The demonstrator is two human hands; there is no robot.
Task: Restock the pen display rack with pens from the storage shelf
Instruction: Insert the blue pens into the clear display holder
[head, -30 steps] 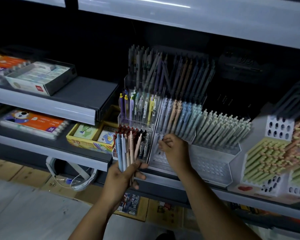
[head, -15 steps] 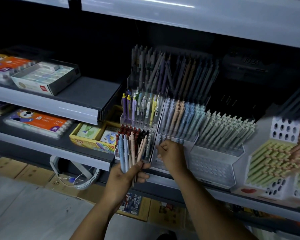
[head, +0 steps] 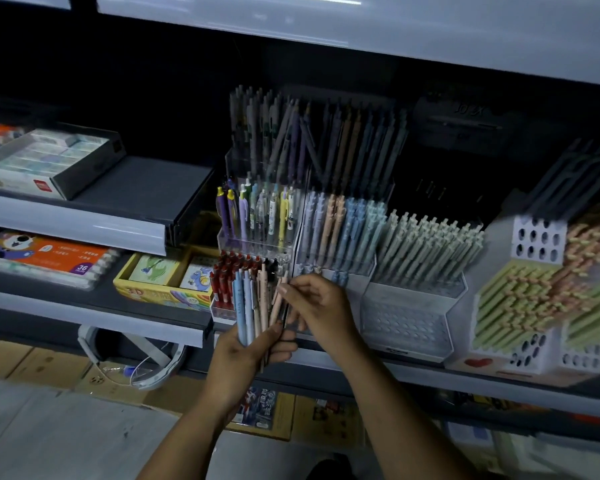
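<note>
Mid-restock: your left hand (head: 250, 351) grips the pen bundle (head: 247, 306), right hand (head: 317, 306) pinches a peach pen (head: 276, 303) off it, centre-frame rack (head: 357, 271) front row looks mostly unfilled.

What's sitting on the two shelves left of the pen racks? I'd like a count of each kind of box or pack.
grey tray of white blocks: 1
orange packs: 2, one on each shelf, with the upper one cut off at the picture's edge
yellow box of picture cards: 1
Total: 4
</note>
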